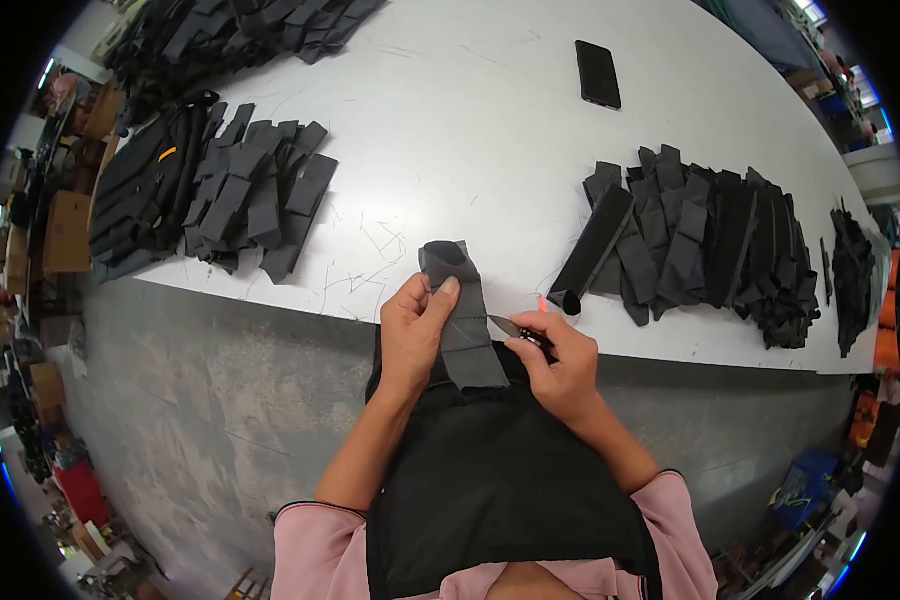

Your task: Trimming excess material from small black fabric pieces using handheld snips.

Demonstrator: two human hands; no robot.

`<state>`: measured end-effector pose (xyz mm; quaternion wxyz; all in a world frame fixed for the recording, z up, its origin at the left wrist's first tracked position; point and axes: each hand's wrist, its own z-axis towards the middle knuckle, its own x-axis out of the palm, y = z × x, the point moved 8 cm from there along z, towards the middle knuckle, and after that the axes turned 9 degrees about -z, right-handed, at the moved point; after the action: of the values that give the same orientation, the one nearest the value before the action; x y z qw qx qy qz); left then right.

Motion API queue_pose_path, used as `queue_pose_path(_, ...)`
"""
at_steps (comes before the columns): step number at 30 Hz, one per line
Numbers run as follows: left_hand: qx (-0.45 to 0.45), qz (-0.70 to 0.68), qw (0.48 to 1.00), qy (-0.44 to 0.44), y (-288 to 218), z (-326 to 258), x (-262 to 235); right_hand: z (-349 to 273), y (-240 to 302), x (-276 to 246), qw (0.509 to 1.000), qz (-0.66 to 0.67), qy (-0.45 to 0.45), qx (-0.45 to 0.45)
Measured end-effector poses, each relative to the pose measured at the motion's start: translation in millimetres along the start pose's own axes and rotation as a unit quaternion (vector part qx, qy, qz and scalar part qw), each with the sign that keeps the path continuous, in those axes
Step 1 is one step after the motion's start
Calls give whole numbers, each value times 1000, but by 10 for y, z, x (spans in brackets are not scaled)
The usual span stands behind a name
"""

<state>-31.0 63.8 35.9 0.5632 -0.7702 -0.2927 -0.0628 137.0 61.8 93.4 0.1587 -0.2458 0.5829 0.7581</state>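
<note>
From the head view I see the left hand point(413, 328) closed around a dark grey folded fabric strip with a looped top end point(460, 310), thumb pressed on its face, fingers wrapped behind. The strip sits at the near edge of the white worktable point(470, 150), its top on the table and its lower end hanging over the edge onto the black apron point(490, 480) on the person's lap. The right hand point(562, 365) is curled tight on a small pair of metal thread snips point(510, 327); the blade tips point left and are just beside the strip's right edge, and I can't tell if they touch. Right of the hands, a long heap of similar dark fabric strips point(710, 245) lies spread along the table; one piece sticks out toward the hands. On the left sits a second stack of dark strips point(260, 195), with a bundle of black material point(145, 190) beside it at the table's edge. A black smartphone point(598, 74) lies flat farther back, well apart from the hands. Loose threads are scattered on the table near the strip. Pink sleeves point(315, 545) show at the bottom.
</note>
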Motion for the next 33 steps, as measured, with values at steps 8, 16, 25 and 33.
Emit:
queue_pose_path(8,10,36,999,16,-62,-6,-26,75,452,-91,969,-160,6,-190)
queue_pose_path(16,-3,62,997,36,-42,-15,-16,90,550,41,930,-244,108,-254)
queue_pose_path(25,-16,36,998,43,-62,-47,46,217,329,-48,988,-4,126,-90)
queue_pose_path(33,-10,40,998,50,-26,-35,20,106,511,26,953,-169,134,-211)
